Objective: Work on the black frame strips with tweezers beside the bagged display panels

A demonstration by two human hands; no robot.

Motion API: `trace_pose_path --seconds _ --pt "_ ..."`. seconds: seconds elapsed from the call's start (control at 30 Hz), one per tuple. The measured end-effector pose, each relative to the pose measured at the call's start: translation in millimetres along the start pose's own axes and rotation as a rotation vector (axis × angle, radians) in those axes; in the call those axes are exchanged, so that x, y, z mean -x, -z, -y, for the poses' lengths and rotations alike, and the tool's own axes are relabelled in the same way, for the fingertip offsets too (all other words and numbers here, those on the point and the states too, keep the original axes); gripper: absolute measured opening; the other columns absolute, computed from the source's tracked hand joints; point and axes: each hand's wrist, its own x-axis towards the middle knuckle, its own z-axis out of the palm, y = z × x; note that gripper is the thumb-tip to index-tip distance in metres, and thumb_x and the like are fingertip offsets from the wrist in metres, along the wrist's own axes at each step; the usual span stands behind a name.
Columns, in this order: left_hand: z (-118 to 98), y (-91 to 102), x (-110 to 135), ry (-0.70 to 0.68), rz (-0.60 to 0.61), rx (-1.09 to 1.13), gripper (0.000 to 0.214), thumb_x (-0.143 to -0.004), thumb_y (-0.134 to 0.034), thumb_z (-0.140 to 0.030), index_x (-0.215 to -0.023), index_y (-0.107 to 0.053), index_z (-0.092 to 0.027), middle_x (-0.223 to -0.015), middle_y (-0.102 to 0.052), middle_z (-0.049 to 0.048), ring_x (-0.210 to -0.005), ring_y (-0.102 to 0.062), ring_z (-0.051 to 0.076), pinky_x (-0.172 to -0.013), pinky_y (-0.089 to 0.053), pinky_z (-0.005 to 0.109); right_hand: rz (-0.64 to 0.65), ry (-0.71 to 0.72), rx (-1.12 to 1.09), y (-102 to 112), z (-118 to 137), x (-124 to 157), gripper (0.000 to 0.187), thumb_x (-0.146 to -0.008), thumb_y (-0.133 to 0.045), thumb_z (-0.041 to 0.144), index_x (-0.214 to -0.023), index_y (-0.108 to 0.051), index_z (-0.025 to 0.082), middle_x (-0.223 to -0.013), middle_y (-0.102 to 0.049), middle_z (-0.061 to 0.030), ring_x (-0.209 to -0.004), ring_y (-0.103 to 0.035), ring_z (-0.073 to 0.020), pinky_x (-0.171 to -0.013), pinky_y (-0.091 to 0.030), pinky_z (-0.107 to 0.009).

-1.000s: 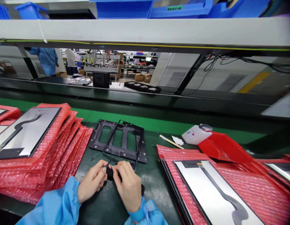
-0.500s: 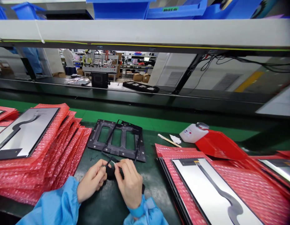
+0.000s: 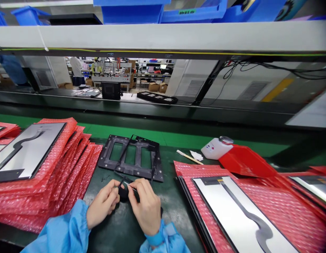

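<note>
Both of my hands meet low at the centre of the dark bench. My left hand (image 3: 102,202) is closed in a pinch on a small black part (image 3: 123,194) that sits between the hands. My right hand (image 3: 143,206) is closed on a thin silvery tool (image 3: 130,187) whose tip touches that part. Thin black strips run from the part up toward a black frame jig (image 3: 131,157) lying flat just beyond my fingers.
A stack of red bubble-wrap sleeves (image 3: 59,168) with a grey panel (image 3: 25,149) on top lies at the left. Another panel (image 3: 242,214) on red wrap lies at the right. A white bottle (image 3: 217,148), red tray (image 3: 244,161) and wooden stick (image 3: 189,157) lie behind. A green conveyor (image 3: 178,137) runs across.
My hands stay together on the small black part, with only slight finger shifts. The view has drifted a little, and a person in blue at far left has moved out of sight.
</note>
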Motion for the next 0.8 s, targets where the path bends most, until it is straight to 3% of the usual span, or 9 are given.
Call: trace_pose_path --seconds 0.8 --pt "-3.2 0.7 -0.1 0.018 0.006 -0.003 0.034 -0.095 -0.037 -0.053 -0.110 -0.039 -0.022 -0.062 -0.028 -0.0088 -0.044 -0.017 0.005 -0.039 -0.011 0.015 0.054 0.035 0.024 -4.9 3.1 2.6 0.009 -0.094 -0.049 0.015 -0.086 -0.052 0.020 -0.085 -0.058 -0.0030 -0.080 -0.056 -0.0172 -0.068 -0.043 -0.029"
